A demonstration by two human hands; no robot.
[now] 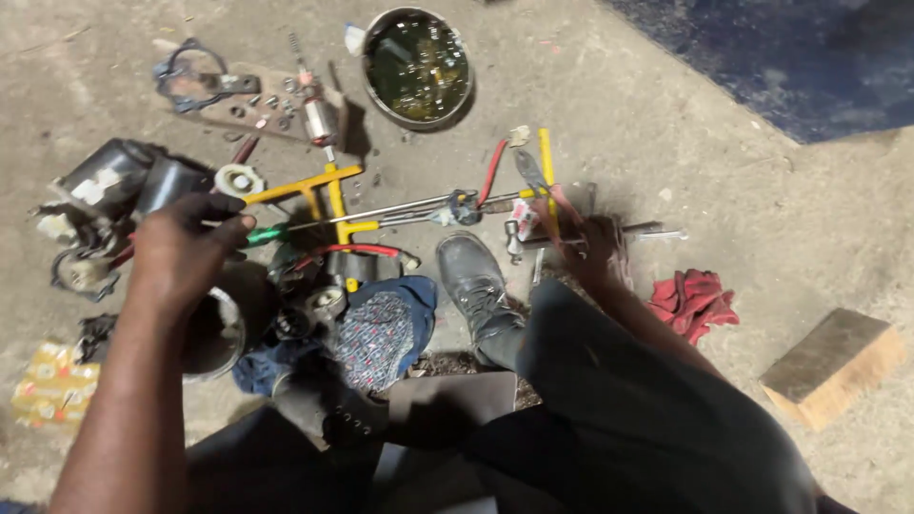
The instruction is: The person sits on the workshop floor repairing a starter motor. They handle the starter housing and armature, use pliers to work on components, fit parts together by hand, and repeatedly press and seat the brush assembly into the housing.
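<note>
1. Head view, containers: a round metal bowl [417, 67] sits at the top of the concrete floor [666, 124], holding dark liquid with small parts lying in it. A dark cylindrical housing [221, 328] stands open-ended below the left hand; its contents cannot be made out.
2. Head view, left hand [181, 252]: the fingers are curled closed around a green-handled screwdriver [271, 233], whose shaft points right toward a yellow metal frame [324, 190].
3. Head view, right hand [586, 243]: it reaches down among long tools, just beside red-handled pliers [495, 167] and a yellow bar [546, 171]; blur hides whether its fingers grip anything.
4. Head view, surroundings: a black boot [473, 276] rests between the hands, a red rag [693, 300] and a wooden block [833, 366] lie to the right.
</note>
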